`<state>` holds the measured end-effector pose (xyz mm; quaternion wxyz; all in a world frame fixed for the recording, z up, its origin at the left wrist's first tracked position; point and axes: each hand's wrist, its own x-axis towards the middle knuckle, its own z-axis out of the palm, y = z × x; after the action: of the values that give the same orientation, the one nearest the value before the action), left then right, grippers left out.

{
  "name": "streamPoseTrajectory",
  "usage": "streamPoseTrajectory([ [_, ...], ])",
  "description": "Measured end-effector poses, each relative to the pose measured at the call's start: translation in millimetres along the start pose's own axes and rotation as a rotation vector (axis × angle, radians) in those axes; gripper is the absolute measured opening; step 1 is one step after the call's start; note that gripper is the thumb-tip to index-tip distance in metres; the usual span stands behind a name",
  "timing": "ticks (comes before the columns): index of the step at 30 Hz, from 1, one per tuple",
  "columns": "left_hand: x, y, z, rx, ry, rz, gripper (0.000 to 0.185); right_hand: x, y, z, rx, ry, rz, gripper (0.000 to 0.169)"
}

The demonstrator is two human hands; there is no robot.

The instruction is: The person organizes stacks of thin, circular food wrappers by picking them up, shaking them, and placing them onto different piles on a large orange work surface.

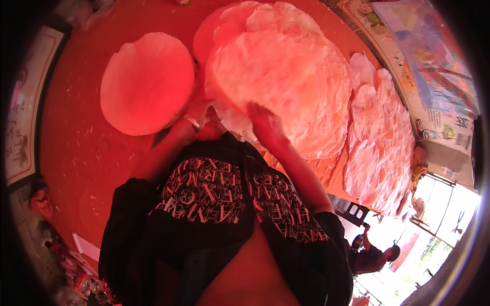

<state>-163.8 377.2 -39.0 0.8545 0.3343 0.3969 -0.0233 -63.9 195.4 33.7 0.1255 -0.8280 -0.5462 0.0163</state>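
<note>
A broad pile of thin round sheets, perhaps flatbread [283, 80], lies before me on a red surface [88, 160]. My right hand [266, 124] rests at the pile's near left edge, its fingers on or beside the top sheet; whether it pinches the sheet is unclear. To the left lies a separate smooth round sheet [147, 84]. Between it and the pile is my left hand [199, 113], with a bracelet on its wrist, blurred and washed out in the red light; its fingers cannot be made out. Near it, in front of my dark lettered clothing, is a bare foot [210, 128].
Another long heap of thin sheets [377, 141] lies at the right by the wall. A framed panel [32, 103] stands at the left rim, and assorted clutter [80, 279] lies at the lower left. A person [373, 256] is in the bright area at the lower right.
</note>
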Motion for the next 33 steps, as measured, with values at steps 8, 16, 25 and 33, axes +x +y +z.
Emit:
streamPoseTrajectory([
  [8, -20, 13, 12, -0.256, -0.182, -0.026, 0.032, -15, -28, 15, 0.053, 0.115, -0.014, 0.035],
  [16, -13, 18, 18, -0.427, -0.468, 0.060, 0.038, -2, -8, 2, 0.001, 0.065, 0.043, 0.034],
  [25, 20, 37, 36, -0.160, -0.309, 0.133, 0.045, 35, 77, -227, 0.766, 0.195, 0.211, 0.016],
  [33, -6, 54, 91, -0.358, -0.433, 0.051, 0.033, -90, 256, -77, 1.678, 0.453, 0.733, 0.035],
])
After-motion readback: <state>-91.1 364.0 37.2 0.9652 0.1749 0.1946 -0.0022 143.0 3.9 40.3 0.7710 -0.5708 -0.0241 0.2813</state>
